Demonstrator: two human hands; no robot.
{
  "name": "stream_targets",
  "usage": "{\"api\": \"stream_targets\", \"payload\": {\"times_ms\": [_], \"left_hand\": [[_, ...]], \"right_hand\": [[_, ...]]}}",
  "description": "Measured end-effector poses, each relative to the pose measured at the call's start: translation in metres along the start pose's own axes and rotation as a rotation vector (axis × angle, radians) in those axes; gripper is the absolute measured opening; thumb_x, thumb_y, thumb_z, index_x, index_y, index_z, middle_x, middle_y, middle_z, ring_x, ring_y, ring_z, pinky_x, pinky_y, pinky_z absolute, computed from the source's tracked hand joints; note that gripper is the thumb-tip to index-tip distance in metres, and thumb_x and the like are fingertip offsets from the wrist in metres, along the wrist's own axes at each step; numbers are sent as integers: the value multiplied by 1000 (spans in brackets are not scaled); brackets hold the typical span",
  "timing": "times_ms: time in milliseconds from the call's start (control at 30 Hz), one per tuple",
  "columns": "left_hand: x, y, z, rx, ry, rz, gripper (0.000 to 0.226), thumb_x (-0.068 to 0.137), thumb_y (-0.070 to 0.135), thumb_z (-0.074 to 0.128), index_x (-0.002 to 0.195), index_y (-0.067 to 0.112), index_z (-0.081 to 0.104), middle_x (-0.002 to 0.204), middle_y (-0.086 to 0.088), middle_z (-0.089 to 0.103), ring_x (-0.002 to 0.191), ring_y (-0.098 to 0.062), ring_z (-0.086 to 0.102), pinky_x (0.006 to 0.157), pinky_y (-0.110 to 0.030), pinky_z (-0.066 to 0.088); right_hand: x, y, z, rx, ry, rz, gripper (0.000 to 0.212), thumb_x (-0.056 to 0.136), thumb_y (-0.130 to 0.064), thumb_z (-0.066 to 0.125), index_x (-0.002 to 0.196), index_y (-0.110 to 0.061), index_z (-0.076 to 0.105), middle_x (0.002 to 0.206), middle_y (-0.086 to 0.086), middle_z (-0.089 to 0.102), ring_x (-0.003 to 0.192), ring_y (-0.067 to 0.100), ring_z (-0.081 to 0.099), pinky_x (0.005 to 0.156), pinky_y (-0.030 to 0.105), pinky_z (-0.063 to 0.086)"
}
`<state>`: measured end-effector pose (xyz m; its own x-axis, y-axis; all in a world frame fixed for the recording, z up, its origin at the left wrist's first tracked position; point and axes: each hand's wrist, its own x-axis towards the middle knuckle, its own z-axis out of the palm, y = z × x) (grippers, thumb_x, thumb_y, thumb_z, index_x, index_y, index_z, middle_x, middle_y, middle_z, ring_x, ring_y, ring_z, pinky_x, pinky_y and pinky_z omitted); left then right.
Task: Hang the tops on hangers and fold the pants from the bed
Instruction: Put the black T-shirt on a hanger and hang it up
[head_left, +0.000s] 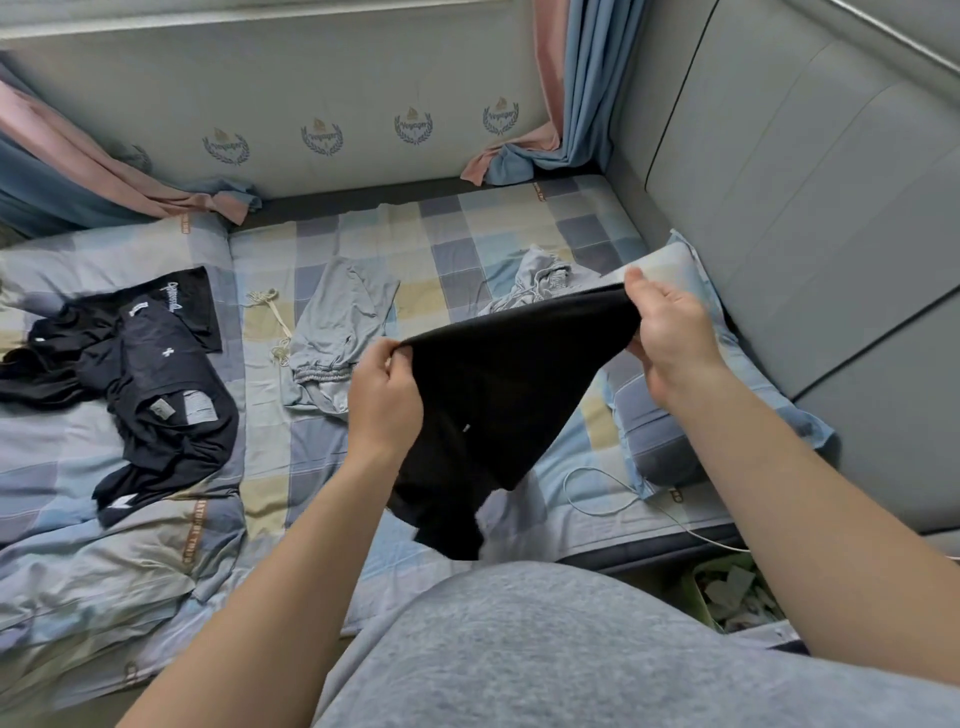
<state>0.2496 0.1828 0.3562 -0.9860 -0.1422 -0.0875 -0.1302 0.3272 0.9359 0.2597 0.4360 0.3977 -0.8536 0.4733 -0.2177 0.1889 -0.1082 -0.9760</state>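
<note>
Black fabric of a garment (498, 395) stretches between both hands above the near side of the bed (467, 234). The left hand (384, 400) pinches its left edge, while the right hand (670, 332) pinches the right edge, higher and farther; the rest hangs down between them.

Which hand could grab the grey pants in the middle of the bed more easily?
Probably the left hand. It is right next to the grey pants, while the right hand is over by the pillow. Both hands pinch the black garment, so it must let go first.
</note>
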Motion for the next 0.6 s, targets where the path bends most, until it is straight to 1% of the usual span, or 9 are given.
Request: {"api": "stream_targets", "payload": {"times_ms": [33, 133, 200, 300, 367, 433, 467, 533, 600], "left_hand": [[0, 4, -2, -28, -11, -17, 25, 104, 21, 43, 88, 11, 59, 73, 0, 52, 68, -14, 48, 68, -34, 42], [2, 17, -6, -250, -89, -177, 27, 105, 23, 44, 92, 14, 66, 91, -7, 65, 87, -19, 61, 85, -39, 54], [1, 27, -7, -373, -161, -255, 28, 105, 23, 47, 92, 20, 71, 94, -5, 71, 91, -20, 66, 88, -40, 56], [-3, 37, -5, -475, -214, -323, 28, 105, 25, 50, 87, 24, 72, 88, 0, 73, 88, -18, 68, 83, -38, 57], [-7, 44, -3, -522, -234, -355, 28, 104, 27, 52, 86, 27, 73, 89, 0, 71, 90, -20, 66, 86, -41, 56], [-10, 50, 0, -564, -270, -351, 24, 103, 27, 53, 88, 26, 72, 88, -1, 69, 88, -20, 63, 84, -40, 54], [-11, 52, 2, -581, -297, -331, 25, 103, 27, 54, 85, 25, 72, 84, -1, 67, 85, -19, 62, 79, -37, 53], [-12, 55, 4, -598, -364, -274, 32, 103, 26, 53, 76, 26, 70, 76, 1, 62, 76, -16, 58, 71, -32, 49], [-8, 57, 1, -582, -386, -226, 35, 103, 26, 52, 71, 27, 67, 72, 2, 58, 71, -15, 55, 67, -32, 48]], "right_hand": [[2, 8, 0, -67, 12, 17, 26, 98, -33, 60, 77, -17, 62, 84, 8, 63, 82, 21, 61, 79, 37, 53], [-4, 28, 5, -234, 1, -3, 8, 94, -20, 65, 89, -21, 58, 93, -1, 64, 87, 14, 61, 79, 28, 45], [-16, 37, 11, -295, -105, -49, 12, 93, -15, 67, 92, -23, 59, 98, -1, 64, 90, 11, 61, 82, 27, 47], [-39, 50, 23, -374, -464, 6, 8, 93, -18, 69, 99, -16, 64, 102, 7, 72, 91, 18, 70, 80, 31, 55], [-55, 62, 33, -449, -733, 102, 27, 92, -26, 71, 116, -18, 63, 117, -1, 69, 101, 8, 68, 81, 22, 53], [-67, 75, 46, -454, -869, 172, 49, 90, -33, 73, 133, -23, 52, 128, -14, 60, 109, -6, 60, 85, 15, 50], [-71, 82, 52, -436, -862, 179, 52, 89, -33, 73, 135, -23, 50, 128, -16, 59, 110, -8, 59, 87, 16, 50], [-69, 93, 60, -471, -746, 96, 39, 91, -26, 71, 126, -16, 58, 120, -5, 67, 110, 6, 64, 93, 30, 52], [-58, 95, 56, -573, -624, -25, 14, 94, -18, 67, 100, -6, 66, 95, 9, 70, 91, 18, 65, 84, 41, 51]]}}
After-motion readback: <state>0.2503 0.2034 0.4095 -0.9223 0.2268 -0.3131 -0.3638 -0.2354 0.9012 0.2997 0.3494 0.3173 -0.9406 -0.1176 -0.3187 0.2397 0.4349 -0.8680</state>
